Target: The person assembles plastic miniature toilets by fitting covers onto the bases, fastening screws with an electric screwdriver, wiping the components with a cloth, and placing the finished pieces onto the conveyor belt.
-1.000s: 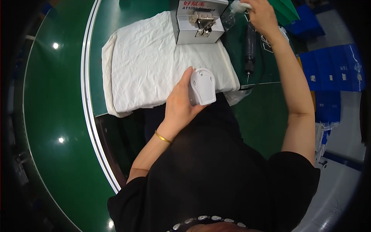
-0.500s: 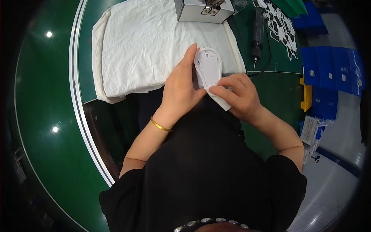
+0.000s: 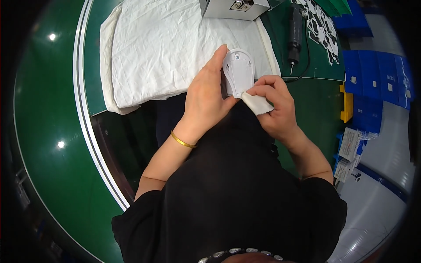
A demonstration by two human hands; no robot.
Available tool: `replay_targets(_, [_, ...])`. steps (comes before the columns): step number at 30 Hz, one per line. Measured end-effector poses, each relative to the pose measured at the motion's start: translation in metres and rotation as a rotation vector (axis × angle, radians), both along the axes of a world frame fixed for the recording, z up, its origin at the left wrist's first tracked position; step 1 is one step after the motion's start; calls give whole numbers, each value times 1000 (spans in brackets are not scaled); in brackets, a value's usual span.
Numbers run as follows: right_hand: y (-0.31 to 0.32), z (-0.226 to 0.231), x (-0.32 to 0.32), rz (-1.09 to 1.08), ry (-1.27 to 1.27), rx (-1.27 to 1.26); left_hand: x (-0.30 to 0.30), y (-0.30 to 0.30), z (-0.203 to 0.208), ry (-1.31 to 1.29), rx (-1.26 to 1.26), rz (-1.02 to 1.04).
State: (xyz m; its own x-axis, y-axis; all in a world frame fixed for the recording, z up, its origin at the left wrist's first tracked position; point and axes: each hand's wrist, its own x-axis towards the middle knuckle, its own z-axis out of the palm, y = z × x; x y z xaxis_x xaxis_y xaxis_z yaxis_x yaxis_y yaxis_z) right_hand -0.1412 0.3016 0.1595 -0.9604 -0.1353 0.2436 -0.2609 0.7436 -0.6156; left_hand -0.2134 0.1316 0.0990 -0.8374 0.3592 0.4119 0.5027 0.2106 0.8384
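My left hand (image 3: pixel 206 94) grips a white plastic housing (image 3: pixel 239 72) along its left side, thumb near the narrow lower end. The housing is rounded at the top, has a recessed panel and small holes, and is held upright above my lap, just off the table edge. In my right hand (image 3: pixel 276 103) a folded white cloth (image 3: pixel 258 103) is pinched between thumb and fingers. One corner of that cloth touches the housing's lower right edge. The fingertips of my left hand are partly hidden behind the housing.
A white cloth-covered pad (image 3: pixel 149 57) lies on the green table, with a grey metal box (image 3: pixel 234 9) at its far edge. To the right are a black electric screwdriver (image 3: pixel 294 39) and a pile of black-and-white flat pieces (image 3: pixel 322 30). Blue bins (image 3: pixel 372 79) stand farther right.
My right hand has turned, and the cloth has swung from hanging downward to pointing right, bunched closer to the fingers. The housing has shifted slightly in view, still in my left hand.
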Motion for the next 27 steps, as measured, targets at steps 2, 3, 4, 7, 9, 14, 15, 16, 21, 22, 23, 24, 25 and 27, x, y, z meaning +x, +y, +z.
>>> replay_targets(2, [-4,-2,2,-170,-118,-201,0,0,0,-10,11,-11])
replay_targets(3, [-7,-2,2,-174,-123,-199,0,-1,0,-36,-3,-21])
replay_targets(4, [-9,0,1,-202,-146,-248,1,-1,0,-61,-16,-31])
replay_targets(7, [-11,-2,0,-244,-166,-280,-1,0,-4,-3,7,-11])
replay_targets(9, [-10,-2,-2,-254,-165,-264,-2,-1,-4,-5,15,-17])
replay_targets(14, [-8,2,1,-219,-245,-279,-2,-1,-8,16,18,-20])
replay_targets(15, [-9,1,2,-221,-250,-277,-2,-1,-7,36,14,-24])
replay_targets(16, [-11,1,2,-234,-208,-265,-2,-1,-7,56,10,-29])
replay_targets(21, [-21,-5,-6,-314,-44,-181,-3,0,-11,111,24,-16])
replay_targets(22, [-16,-3,-7,-314,-40,-181,-3,-1,-12,108,45,-11])
replay_targets(23, [-11,-1,-8,-309,-195,-360,-3,-2,-13,112,45,-11])
replay_targets(24, [-5,3,-8,-300,-350,-534,-2,-1,-14,105,47,-11])
replay_targets(25, [0,1,-6,-230,-317,-428,-3,0,-14,97,49,-10])
replay_targets(27, [-2,3,-5,-213,-265,-349,-3,2,-12,108,49,-6])
